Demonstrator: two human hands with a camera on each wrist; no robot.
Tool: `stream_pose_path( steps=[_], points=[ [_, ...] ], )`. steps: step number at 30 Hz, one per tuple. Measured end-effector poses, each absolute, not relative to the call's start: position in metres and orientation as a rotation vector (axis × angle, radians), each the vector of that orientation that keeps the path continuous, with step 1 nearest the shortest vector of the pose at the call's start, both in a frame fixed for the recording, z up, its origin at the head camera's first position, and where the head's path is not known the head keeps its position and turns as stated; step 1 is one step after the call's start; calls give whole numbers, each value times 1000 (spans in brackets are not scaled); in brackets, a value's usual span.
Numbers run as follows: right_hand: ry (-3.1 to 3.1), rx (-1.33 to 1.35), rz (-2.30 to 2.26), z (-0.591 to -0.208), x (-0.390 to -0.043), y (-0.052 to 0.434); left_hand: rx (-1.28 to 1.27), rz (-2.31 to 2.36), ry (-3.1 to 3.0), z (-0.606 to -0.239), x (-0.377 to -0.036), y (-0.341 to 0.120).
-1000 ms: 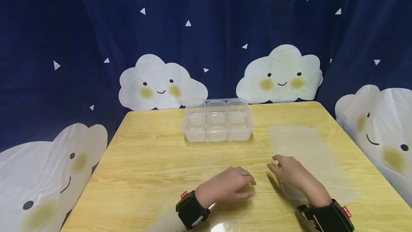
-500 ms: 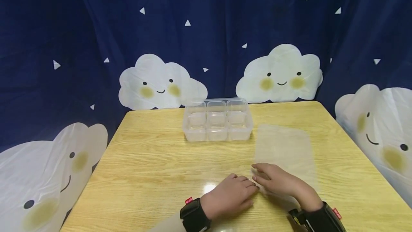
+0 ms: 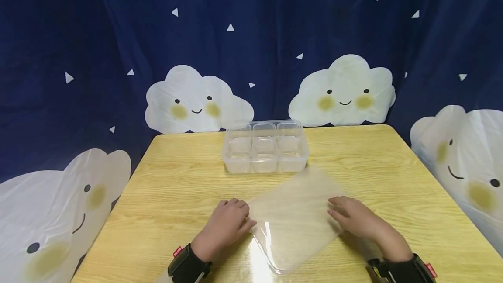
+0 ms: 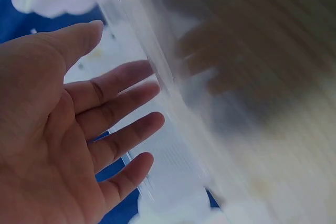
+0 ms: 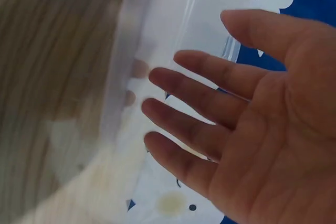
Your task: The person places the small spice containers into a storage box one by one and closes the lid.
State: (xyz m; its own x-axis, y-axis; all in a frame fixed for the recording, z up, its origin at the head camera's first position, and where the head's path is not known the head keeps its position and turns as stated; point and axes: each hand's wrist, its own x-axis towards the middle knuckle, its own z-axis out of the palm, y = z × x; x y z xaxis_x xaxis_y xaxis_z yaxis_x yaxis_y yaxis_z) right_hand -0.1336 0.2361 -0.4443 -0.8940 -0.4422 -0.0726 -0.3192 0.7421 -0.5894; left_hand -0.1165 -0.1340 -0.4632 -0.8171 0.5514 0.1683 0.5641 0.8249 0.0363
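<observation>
Tray (image 3: 265,146) (clear, six-celled) beyond lid (image 3: 292,219)

Bare hands, blk wrist straps w/ small red tags, both wrists

Both wrist views blur the clear lid (image 4: 220,103); the head view crops both forearms

Bright overhead glare, blurred wrist views
</observation>
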Motion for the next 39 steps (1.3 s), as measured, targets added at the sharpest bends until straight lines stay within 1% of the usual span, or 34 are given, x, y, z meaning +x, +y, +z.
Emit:
stream_pose_path(
  steps=[5, 10, 15, 18, 21, 27, 36, 39],
  points=[
    [2787, -667, -834, -450, -135, 240, -703, -237, -2987, -463, -121, -169],
    [2863, -719, -780, -455, -132, 240, -592, -307, -3101, -468, -122, -185],
    [2926, -618, -697, -456, -130, 242, -724, -410, -3048, -473, -115, -183],
    [2910, -555, -734, -455, -129, 243, -798, -401, -2998, -475, -114, -179],
    [2879, -573, -822, -455, -128, 243, -818, -424, -2969, -476, -118, -178],
    [2812, -719, -909, -456, -126, 246, -850, -563, -2999, -475, -125, -180],
    [2815, -1012, -1002, -452, -126, 256, -899, -705, -3002, -467, -129, -192],
    [2867, -1032, -1084, -451, -127, 260, -907, -794, -3004, -466, -131, -198]
  ],
)
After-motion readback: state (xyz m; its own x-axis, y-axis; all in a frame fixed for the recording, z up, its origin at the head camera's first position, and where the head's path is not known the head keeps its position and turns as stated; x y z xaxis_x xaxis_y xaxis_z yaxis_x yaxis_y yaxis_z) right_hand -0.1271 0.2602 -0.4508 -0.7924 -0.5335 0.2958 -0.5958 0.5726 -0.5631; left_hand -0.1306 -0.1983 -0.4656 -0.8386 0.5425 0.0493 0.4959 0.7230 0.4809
